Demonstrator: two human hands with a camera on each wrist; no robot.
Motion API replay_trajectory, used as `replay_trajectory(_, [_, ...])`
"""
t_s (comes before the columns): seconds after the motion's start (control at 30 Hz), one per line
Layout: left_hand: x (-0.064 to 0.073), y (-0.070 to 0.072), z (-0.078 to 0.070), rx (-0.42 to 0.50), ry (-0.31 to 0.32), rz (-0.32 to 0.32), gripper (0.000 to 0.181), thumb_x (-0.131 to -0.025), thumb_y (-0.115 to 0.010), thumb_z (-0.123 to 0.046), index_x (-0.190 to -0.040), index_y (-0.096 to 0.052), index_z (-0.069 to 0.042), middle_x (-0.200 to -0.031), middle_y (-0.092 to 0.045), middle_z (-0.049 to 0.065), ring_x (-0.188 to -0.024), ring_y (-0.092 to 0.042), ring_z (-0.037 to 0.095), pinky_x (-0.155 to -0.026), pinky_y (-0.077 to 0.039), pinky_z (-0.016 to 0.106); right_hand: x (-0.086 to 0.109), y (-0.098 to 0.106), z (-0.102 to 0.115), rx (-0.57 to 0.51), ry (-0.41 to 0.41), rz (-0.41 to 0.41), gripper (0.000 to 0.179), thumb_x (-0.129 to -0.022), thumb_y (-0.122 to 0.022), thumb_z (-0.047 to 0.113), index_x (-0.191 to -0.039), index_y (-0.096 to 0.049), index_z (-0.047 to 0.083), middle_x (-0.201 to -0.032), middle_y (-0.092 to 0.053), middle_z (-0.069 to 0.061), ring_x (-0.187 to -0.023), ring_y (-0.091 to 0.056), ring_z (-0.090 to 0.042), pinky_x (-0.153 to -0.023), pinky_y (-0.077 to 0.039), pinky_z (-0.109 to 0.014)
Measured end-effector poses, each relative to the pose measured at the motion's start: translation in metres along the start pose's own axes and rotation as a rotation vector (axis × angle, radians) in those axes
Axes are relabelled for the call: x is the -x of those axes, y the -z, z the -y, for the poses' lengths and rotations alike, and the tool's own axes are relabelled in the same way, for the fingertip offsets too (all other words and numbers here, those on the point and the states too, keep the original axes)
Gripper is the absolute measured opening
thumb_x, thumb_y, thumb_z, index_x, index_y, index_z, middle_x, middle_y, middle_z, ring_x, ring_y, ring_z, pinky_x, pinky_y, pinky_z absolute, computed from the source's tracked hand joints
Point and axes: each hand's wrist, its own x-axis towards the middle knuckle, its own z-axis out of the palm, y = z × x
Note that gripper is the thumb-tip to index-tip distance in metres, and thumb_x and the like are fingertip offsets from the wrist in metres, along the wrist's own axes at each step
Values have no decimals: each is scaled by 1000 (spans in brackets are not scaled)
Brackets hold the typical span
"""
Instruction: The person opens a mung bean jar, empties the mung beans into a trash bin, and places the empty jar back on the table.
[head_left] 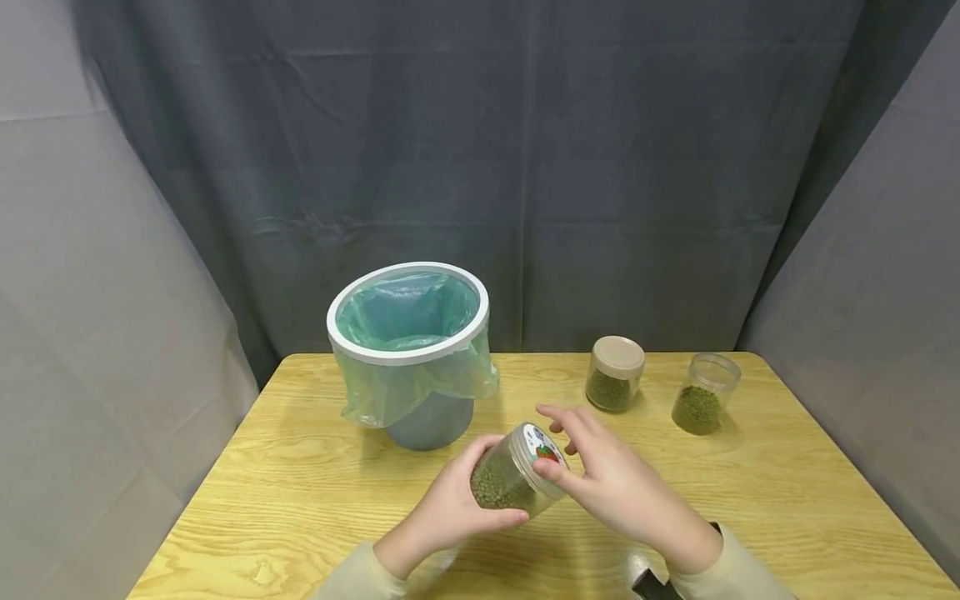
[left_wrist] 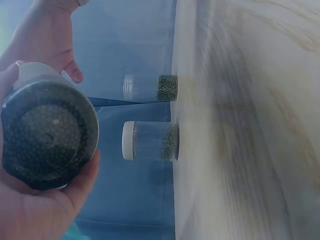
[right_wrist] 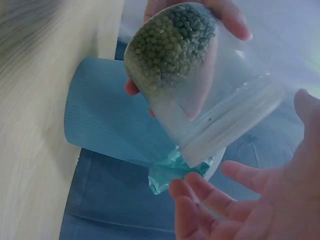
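Note:
My left hand point(head_left: 450, 507) grips a clear plastic jar point(head_left: 501, 483) partly filled with small green beans. The jar is held tilted above the table, its lid end up and to the right. A white label with a red and green picture covers the lid point(head_left: 545, 447). Beside that lid is my right hand point(head_left: 622, 483), fingers spread and gently bent. In the right wrist view its fingertips point(right_wrist: 192, 182) are just off the lid end, with nothing held. From the left wrist view the jar's round base point(left_wrist: 50, 132) faces the camera, beans showing through.
A grey bin point(head_left: 431, 421) with a white rim and green liner point(head_left: 408, 404) stands at the table's left rear. Two more bean jars stand at the right rear: one with a beige lid point(head_left: 618, 353), one clear-topped jar point(head_left: 699, 408). A dark curtain point(head_left: 525, 167) hangs behind.

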Motion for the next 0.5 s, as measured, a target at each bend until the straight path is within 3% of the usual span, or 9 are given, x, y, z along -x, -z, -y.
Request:
replay_trajectory(0.23, [0,0,2,-20,-7,8,77,-79,-90,-33,-144,-50,-28,-134,-62,-9,-112,-61,12,-93,-52,31,-3,-1,-2,-14,-1,75,62,-93,-66,63,-142,-55,28,-121,-60,6,-86,-58,-6,-66,-50,-24])
replay_trajectory(0.5, [-1,3,8,38,-2,48,76,-80,-89,-26,-145,-50,-24,-134,-63,0,-113,-60,14,-94,-51,31,-6,1,-11,-37,191,98,57,-95,-69,53,-144,-53,28,-126,-57,9,-93,-56,-5,-68,-49,-23])
